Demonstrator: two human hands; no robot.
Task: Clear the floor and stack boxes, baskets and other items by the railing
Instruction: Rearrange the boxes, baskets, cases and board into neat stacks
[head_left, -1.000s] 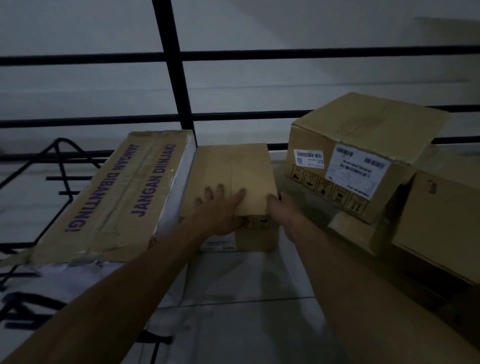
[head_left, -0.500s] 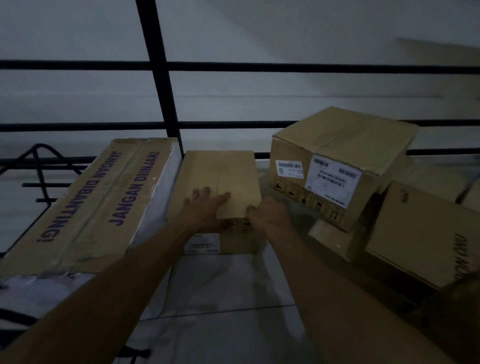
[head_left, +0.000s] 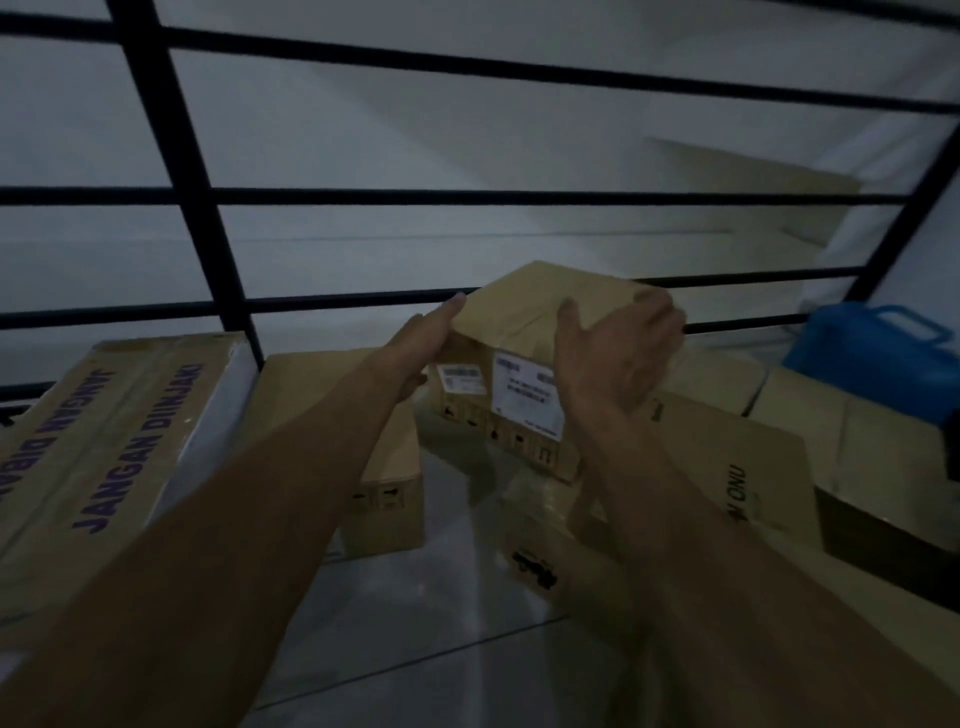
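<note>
Nearest, two bare forearms reach forward over the grey tiled floor (head_left: 415, 639). Left of them lies a long box (head_left: 109, 457) printed "JANGAN", and just beside it a small box (head_left: 384, 499) sits on the floor, its far end near the railing post. Right of the arms a flat carton (head_left: 748, 467) marked "ONU" leans among other cardboard. Further on, the labelled box (head_left: 519, 364) is tilted, touched by both hands: the left hand (head_left: 431, 343) lies along its left edge with fingers stretched out, the right hand (head_left: 618, 353) bends over its top right side, grip grasping the box. To the far right sits a blue container (head_left: 878, 358). Behind everything runs the black railing (head_left: 363, 299).
</note>
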